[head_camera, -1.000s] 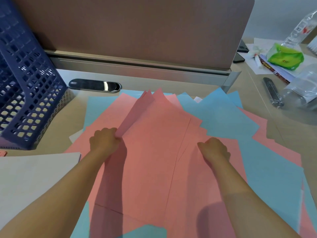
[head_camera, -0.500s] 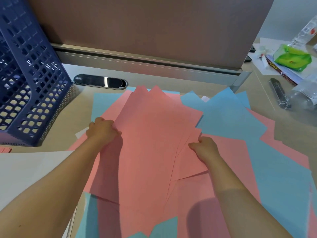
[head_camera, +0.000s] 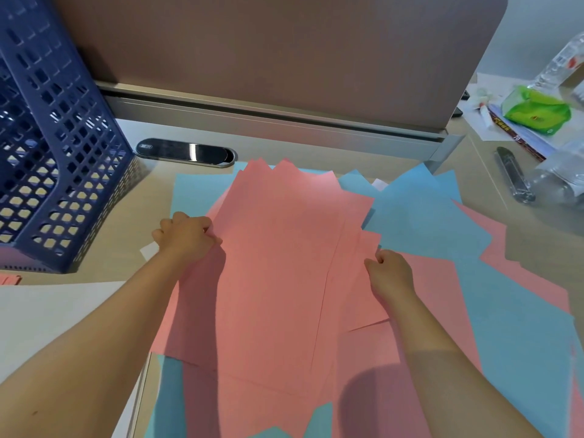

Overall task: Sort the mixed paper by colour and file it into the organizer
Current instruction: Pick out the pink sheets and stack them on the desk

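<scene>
A loose stack of pink sheets (head_camera: 278, 263) lies fanned out in the middle of the desk, on top of blue sheets (head_camera: 423, 216) that spread out to the right and behind. My left hand (head_camera: 185, 237) grips the stack's left edge with curled fingers. My right hand (head_camera: 390, 273) pinches its right edge. The dark blue lattice organizer (head_camera: 57, 147) stands at the far left. A white sheet (head_camera: 57, 317) lies in front of it, under my left forearm.
A brown partition panel (head_camera: 268, 58) closes the back of the desk, with a shiny oval cable port (head_camera: 186, 152) below it. At the right lie a green packet (head_camera: 537, 110), a clear plastic bottle (head_camera: 559, 181), a metal pen-like tool (head_camera: 513, 175) and some papers.
Both hands have drawn the pink sheets together into a narrower stack. My right hand moved left toward my left hand, and the sheet that was lifted on the left now lies flat.
</scene>
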### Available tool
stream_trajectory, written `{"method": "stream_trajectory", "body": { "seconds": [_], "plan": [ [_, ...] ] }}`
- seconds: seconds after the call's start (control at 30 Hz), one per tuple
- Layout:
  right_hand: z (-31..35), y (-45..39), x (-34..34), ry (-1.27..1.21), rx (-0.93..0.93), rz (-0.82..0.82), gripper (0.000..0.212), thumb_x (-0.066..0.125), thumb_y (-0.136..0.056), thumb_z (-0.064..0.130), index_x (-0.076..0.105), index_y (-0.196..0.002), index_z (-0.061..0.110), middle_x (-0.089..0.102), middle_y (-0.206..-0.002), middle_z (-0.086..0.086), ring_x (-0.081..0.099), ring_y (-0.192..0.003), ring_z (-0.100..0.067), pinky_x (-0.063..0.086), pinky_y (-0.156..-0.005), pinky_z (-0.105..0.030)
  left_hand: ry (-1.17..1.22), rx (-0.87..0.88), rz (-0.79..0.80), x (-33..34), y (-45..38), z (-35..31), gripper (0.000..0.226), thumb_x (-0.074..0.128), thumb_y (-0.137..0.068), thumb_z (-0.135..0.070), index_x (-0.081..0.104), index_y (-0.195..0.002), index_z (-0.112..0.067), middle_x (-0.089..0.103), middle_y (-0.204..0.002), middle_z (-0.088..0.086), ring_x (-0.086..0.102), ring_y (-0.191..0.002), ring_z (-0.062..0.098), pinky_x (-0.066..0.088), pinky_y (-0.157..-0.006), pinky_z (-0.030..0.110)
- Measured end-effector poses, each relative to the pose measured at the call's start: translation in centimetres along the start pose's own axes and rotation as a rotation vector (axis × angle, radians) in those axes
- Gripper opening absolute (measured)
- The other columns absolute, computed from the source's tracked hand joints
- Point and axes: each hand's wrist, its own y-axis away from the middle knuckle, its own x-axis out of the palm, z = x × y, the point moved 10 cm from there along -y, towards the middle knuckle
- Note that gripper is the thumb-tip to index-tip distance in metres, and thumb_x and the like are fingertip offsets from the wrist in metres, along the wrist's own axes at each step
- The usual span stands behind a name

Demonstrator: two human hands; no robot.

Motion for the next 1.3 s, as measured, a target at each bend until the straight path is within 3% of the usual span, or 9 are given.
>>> {"method": "stream_trajectory", "body": {
  "seconds": [0.13, 0.2, 0.37, 0.47, 0.57, 0.67, 0.9, 1.13, 1.3],
  "plan": [
    [-0.9, -0.1, -0.3, -0.064, 0.044, -0.029, 0.035, 0.043, -0.09, 0.009, 0.029, -0.061, 0.023, 0.035, -0.067, 0.006, 0.039, -0.078, -0.022, 0.025, -0.055, -0.029, 0.305, 0.112, -0.035, -0.4, 0.4, -1.7, 0.03, 0.061, -0.083, -0.016, 0.042, -0.06, -0.011, 0.039, -0.079, 0.007, 0.042, -0.063, 0.025, 0.032, -0.056, 0.026],
    [-1.0, 0.0, -0.3, -0.07, 0.063, -0.027, 0.026, 0.042, -0.088, 0.007, 0.039, -0.065, 0.017, 0.046, -0.076, -0.002, 0.043, -0.08, -0.025, 0.029, -0.062, -0.029, 0.424, 0.079, 0.047, 0.2, 0.7, -1.8, 0.027, 0.057, -0.083, -0.01, 0.042, -0.061, -0.011, 0.042, -0.066, 0.004, 0.041, -0.059, 0.021, 0.029, -0.053, 0.026],
    [-0.7, 0.7, 1.5, -0.142, 0.063, 0.079, 0.028, 0.038, -0.095, 0.025, 0.039, -0.068, 0.018, 0.042, -0.072, 0.003, 0.042, -0.083, -0.023, 0.031, -0.071, -0.028, 0.656, -0.092, 0.205, 4.0, 2.7, -0.6, 0.023, 0.057, -0.086, -0.003, 0.04, -0.07, -0.008, 0.044, -0.073, 0.009, 0.047, -0.071, 0.022, 0.038, -0.064, 0.028],
    [-1.0, 1.4, 1.9, -0.222, 0.09, 0.096, 0.031, 0.038, -0.094, 0.032, 0.049, -0.113, 0.01, 0.048, -0.103, -0.001, 0.043, -0.092, -0.021, 0.034, -0.079, -0.03, 0.728, -0.195, 0.166, 5.4, 4.4, 0.5, 0.017, 0.058, -0.085, 0.001, 0.048, -0.099, 0.001, 0.048, -0.091, 0.015, 0.049, -0.092, 0.026, 0.041, -0.077, 0.033],
    [-0.8, 2.1, 2.1, -0.125, 0.044, 0.133, 0.012, 0.039, -0.094, 0.02, 0.045, -0.087, 0.012, 0.047, -0.089, -0.003, 0.042, -0.086, -0.022, 0.031, -0.07, -0.027, 0.617, -0.209, 0.062, 5.2, 5.3, 1.3, 0.037, 0.051, -0.088, 0.0, 0.049, -0.125, 0.003, 0.053, -0.127, 0.02, 0.05, -0.119, 0.033, 0.04, -0.096, 0.036],
    [-1.0, 2.7, 2.3, -0.095, 0.021, 0.159, 0.032, 0.044, -0.091, 0.012, 0.036, -0.06, 0.012, 0.039, -0.063, -0.002, 0.044, -0.072, -0.023, 0.029, -0.062, -0.027, 0.591, -0.25, -0.008, 5.1, 6.3, 2.3, 0.04, 0.045, -0.089, -0.001, 0.045, -0.128, 0.004, 0.051, -0.13, 0.023, 0.05, -0.118, 0.037, 0.042, -0.094, 0.039],
    [-1.9, 5.5, 4.0, -0.196, 0.115, 0.43, 0.032, 0.046, -0.095, 0.02, 0.046, -0.065, 0.007, 0.049, -0.06, -0.009, 0.049, -0.052, -0.022, 0.044, -0.041, -0.023, 0.389, -0.339, -0.05, 4.4, 9.1, 2.7, 0.035, 0.044, -0.09, -0.009, 0.045, -0.125, -0.003, 0.042, -0.132, 0.021, 0.037, -0.125, 0.037, 0.036, -0.098, 0.041],
    [-2.2, 4.4, 1.6, -0.268, 0.055, 0.164, 0.019, 0.055, -0.085, 0.016, 0.065, -0.088, 0.0, 0.063, -0.085, -0.013, 0.062, -0.085, -0.032, 0.05, -0.08, -0.038, 0.319, -0.267, 0.019, 4.9, 10.6, 1.5, 0.016, 0.052, -0.088, -0.021, 0.043, -0.099, -0.014, 0.032, -0.13, 0.016, 0.029, -0.122, 0.034, 0.031, -0.088, 0.034],
    [-1.1, 4.5, 2.9, -0.529, 0.129, 0.265, 0.031, 0.061, -0.082, 0.0, 0.056, -0.112, 0.0, 0.058, -0.099, -0.01, 0.058, -0.1, -0.028, 0.046, -0.097, -0.042, 0.386, -0.255, 0.036, 4.5, 10.3, 1.7, 0.024, 0.055, -0.087, -0.021, 0.048, -0.108, -0.012, 0.035, -0.123, 0.019, 0.038, -0.118, 0.039, 0.033, -0.077, 0.032]
  ]
}}
